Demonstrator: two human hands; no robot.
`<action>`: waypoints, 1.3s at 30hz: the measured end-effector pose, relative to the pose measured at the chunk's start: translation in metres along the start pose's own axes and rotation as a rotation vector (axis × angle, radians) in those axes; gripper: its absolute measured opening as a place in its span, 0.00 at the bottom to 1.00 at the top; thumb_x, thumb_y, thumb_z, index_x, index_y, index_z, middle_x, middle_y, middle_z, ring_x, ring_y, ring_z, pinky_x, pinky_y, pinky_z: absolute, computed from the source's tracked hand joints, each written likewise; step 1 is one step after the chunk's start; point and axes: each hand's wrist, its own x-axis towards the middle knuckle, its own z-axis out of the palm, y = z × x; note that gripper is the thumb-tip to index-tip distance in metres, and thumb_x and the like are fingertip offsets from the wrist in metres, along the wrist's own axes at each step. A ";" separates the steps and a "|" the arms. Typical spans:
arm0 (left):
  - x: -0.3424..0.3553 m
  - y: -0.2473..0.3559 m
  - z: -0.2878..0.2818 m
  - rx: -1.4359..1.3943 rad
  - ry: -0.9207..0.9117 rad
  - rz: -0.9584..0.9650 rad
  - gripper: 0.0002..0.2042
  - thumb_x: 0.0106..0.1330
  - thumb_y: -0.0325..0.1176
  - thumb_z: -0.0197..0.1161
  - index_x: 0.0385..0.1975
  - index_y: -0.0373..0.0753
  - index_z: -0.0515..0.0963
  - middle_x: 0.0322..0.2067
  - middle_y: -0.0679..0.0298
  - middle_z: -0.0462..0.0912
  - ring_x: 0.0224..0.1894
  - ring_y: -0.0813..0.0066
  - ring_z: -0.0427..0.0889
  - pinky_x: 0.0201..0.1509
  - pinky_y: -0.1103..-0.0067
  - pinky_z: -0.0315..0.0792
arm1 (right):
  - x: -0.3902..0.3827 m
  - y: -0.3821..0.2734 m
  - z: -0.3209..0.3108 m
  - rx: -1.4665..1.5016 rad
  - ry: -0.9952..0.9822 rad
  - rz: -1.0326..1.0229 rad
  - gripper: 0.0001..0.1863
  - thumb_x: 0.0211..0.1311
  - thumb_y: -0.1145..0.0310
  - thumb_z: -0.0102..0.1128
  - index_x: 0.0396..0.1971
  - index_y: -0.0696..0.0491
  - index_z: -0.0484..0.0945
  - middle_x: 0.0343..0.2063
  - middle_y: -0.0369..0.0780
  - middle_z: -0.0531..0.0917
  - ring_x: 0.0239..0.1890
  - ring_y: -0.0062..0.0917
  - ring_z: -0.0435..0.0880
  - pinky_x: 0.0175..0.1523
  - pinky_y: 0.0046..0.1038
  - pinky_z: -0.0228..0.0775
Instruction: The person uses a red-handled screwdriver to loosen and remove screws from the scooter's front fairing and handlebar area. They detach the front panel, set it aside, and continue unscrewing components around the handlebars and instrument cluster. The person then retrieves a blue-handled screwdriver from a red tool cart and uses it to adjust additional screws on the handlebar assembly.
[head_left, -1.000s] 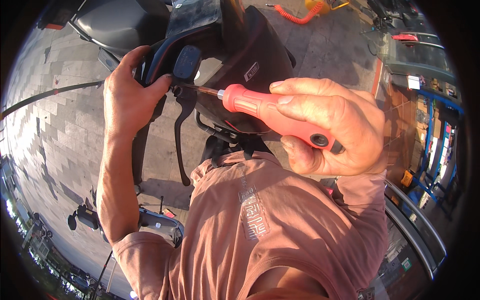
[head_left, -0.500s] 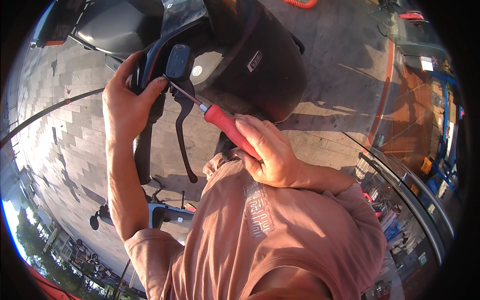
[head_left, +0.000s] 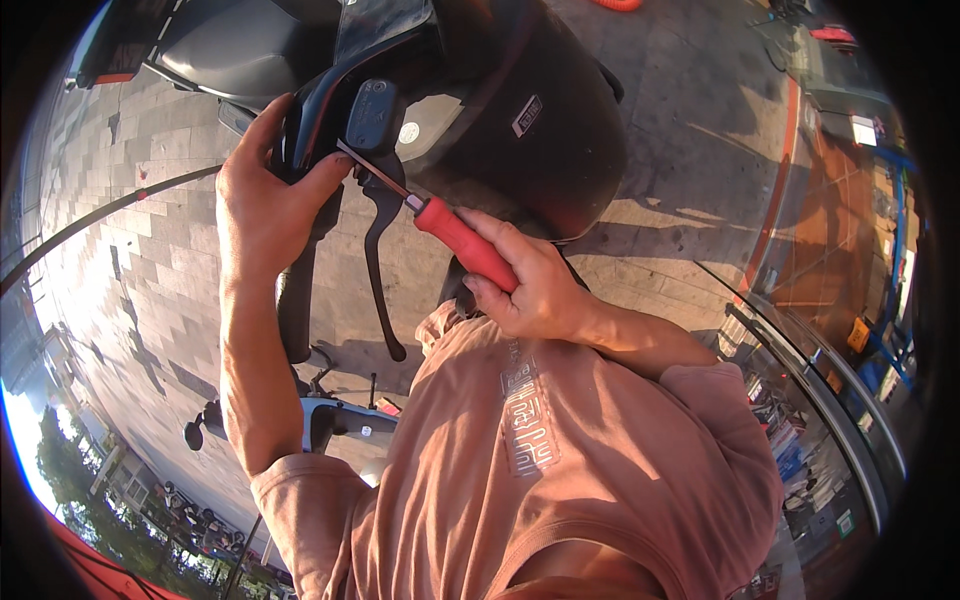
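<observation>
My right hand (head_left: 535,285) is closed round the red handle of a screwdriver (head_left: 463,240). Its metal shaft slants up and left, crossing in front of the brake lever (head_left: 378,265), and the end lies against the seam beside my left thumb. My left hand (head_left: 268,205) clasps the dark handlebar cover (head_left: 325,110) of a scooter, thumb on the near side and fingers curled over the outer side, partly hidden. Just right of the screwdriver's end sits the brake fluid reservoir (head_left: 373,112), a dark box with a lid. Below my left hand hangs the black handlebar grip (head_left: 294,310).
The scooter's dark front body (head_left: 530,150) bulges to the right, its black seat (head_left: 240,50) lies at the upper left. A blue-and-black two-wheeler (head_left: 340,420) stands at the lower left. A metal-framed glass door (head_left: 830,370) is on the right. Paving stones (head_left: 150,270) cover the ground.
The view has shifted slightly, so the scooter appears farther right. My right hand and the screwdriver have moved a little up and toward the handlebar. My left hand keeps its hold.
</observation>
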 end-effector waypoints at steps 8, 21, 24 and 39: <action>0.002 -0.009 0.001 0.024 0.053 0.116 0.33 0.51 0.34 0.74 0.59 0.32 0.74 0.44 0.51 0.85 0.43 0.69 0.87 0.49 0.76 0.79 | -0.004 0.012 0.007 -0.020 0.028 -0.089 0.35 0.52 0.77 0.65 0.63 0.62 0.67 0.44 0.51 0.82 0.37 0.42 0.85 0.45 0.33 0.77; 0.000 -0.007 0.001 -0.037 0.097 0.090 0.31 0.51 0.35 0.73 0.58 0.33 0.76 0.38 0.54 0.87 0.36 0.74 0.86 0.44 0.78 0.80 | 0.002 0.023 0.006 -0.085 0.034 -0.150 0.33 0.55 0.76 0.62 0.63 0.61 0.66 0.36 0.46 0.84 0.34 0.32 0.85 0.43 0.29 0.77; -0.001 -0.006 0.002 -0.039 0.098 0.077 0.31 0.50 0.35 0.73 0.57 0.33 0.76 0.37 0.55 0.87 0.34 0.76 0.85 0.43 0.78 0.80 | 0.000 0.013 0.003 -0.061 0.012 -0.100 0.32 0.56 0.75 0.61 0.63 0.61 0.66 0.37 0.45 0.84 0.35 0.29 0.85 0.45 0.28 0.76; -0.005 0.002 0.009 -0.120 0.194 0.086 0.29 0.49 0.29 0.72 0.55 0.33 0.76 0.41 0.56 0.85 0.33 0.80 0.83 0.37 0.82 0.78 | 0.007 -0.051 -0.126 -0.364 -0.004 -0.212 0.28 0.59 0.66 0.66 0.57 0.63 0.74 0.43 0.47 0.84 0.41 0.33 0.85 0.49 0.29 0.75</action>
